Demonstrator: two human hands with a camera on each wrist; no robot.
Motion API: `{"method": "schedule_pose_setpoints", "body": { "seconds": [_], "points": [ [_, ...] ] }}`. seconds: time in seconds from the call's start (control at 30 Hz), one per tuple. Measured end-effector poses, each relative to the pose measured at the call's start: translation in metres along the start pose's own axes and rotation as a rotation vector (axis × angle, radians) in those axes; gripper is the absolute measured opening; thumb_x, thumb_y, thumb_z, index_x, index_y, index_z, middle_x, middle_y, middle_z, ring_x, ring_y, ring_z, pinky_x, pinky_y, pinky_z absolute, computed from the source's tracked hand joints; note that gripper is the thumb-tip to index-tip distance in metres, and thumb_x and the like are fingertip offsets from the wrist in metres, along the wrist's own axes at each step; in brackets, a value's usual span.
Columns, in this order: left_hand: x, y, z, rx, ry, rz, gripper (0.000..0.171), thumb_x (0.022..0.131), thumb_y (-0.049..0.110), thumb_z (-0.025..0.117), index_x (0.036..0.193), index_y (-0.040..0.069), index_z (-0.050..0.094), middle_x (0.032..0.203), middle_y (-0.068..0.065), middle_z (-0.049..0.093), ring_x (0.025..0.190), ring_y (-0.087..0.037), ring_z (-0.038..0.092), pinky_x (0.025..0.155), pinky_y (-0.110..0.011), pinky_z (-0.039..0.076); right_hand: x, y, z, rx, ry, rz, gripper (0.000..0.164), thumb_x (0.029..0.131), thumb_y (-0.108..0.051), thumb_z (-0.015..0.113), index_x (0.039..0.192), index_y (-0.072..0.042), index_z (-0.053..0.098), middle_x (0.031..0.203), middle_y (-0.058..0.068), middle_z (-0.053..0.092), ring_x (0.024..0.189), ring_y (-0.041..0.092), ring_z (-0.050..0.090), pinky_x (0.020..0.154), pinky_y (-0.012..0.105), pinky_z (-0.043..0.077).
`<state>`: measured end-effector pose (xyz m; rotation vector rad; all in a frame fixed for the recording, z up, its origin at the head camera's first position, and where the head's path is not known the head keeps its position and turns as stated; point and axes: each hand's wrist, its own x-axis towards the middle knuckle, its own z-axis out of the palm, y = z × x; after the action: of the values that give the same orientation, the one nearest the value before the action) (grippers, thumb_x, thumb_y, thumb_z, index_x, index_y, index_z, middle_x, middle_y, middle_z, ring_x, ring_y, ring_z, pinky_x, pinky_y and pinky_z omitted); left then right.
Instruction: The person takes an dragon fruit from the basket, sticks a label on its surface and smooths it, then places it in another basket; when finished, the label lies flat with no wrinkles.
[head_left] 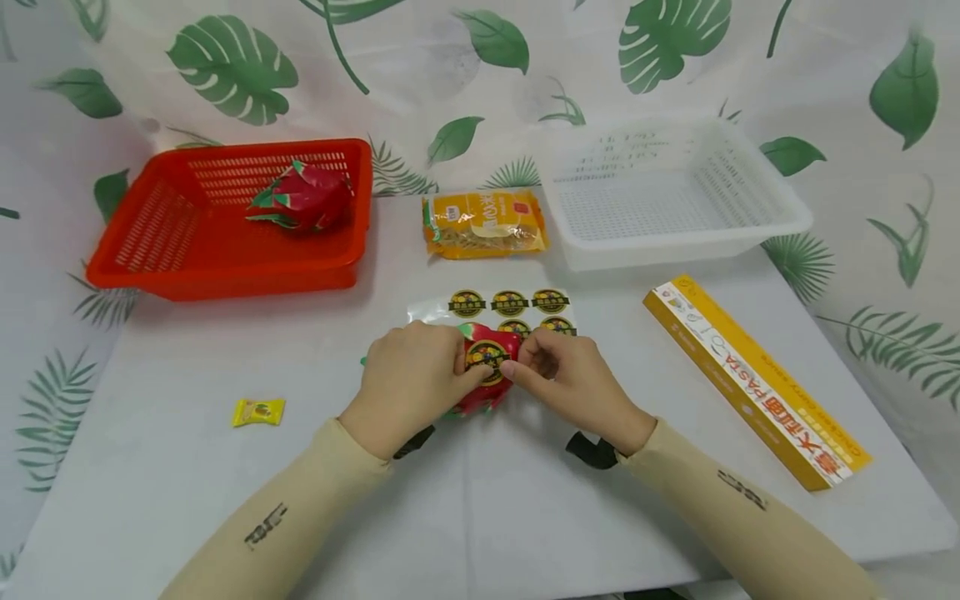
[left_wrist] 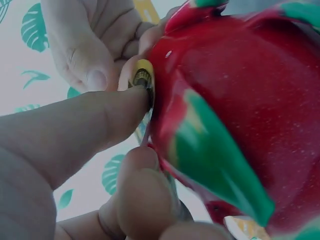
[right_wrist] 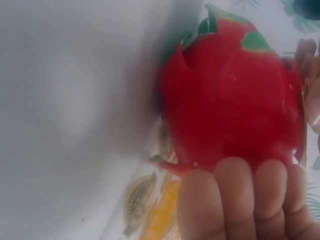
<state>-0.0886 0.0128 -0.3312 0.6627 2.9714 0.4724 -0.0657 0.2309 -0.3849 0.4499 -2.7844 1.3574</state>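
Note:
A red dragon fruit with green-tipped scales [right_wrist: 235, 100] rests between both hands at the middle of the table. On its upper face lies a round black-and-gold fruit sticker [head_left: 486, 354]. My left hand [head_left: 412, 367] grips the fruit from the left, thumb pressing the sticker's lower part. In the left wrist view that sticker [left_wrist: 142, 77] shows edge-on under the thumb. From the other side my right hand [head_left: 573, 375] holds the fruit with curled fingers, its thumb at the sticker's right edge. Behind the fruit, partly covered, lies a sheet of matching stickers [head_left: 467, 303].
A red basket [head_left: 247, 279] at back left contains another dragon fruit [head_left: 311, 198]. An orange noodle packet [head_left: 486, 223] sits beside a white basket [head_left: 690, 237] at the back. A long pasta box [head_left: 753, 379] lies at right, a small yellow wrapped candy [head_left: 258, 412] at left.

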Motion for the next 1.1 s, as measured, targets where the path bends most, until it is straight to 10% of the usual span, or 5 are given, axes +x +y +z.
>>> {"method": "schedule_pose_setpoints", "body": {
  "seconds": [0.43, 1.1],
  "points": [
    [0.013, -0.020, 0.001, -0.162, -0.147, 0.007, 0.046, 0.089, 0.051, 0.079, 0.064, 0.019, 0.057, 0.053, 0.005, 0.052, 0.054, -0.013, 0.052, 0.046, -0.026, 0.031, 0.009, 0.000, -0.007, -0.013, -0.052, -0.012, 0.024, 0.093, -0.021, 0.079, 0.080, -0.017, 0.060, 0.071, -0.004, 0.058, 0.062, 0.009, 0.051, 0.057, 0.022, 0.043],
    [0.017, -0.029, 0.001, -0.236, -0.162, 0.065, 0.042, 0.092, 0.044, 0.076, 0.064, 0.019, 0.057, 0.054, 0.006, 0.053, 0.055, -0.013, 0.054, 0.048, -0.026, 0.033, 0.026, -0.010, -0.012, -0.115, -0.136, 0.017, 0.045, 0.078, -0.033, 0.092, 0.073, -0.015, 0.051, 0.064, -0.005, 0.048, 0.057, 0.007, 0.042, 0.053, 0.021, 0.035]
  ]
}}
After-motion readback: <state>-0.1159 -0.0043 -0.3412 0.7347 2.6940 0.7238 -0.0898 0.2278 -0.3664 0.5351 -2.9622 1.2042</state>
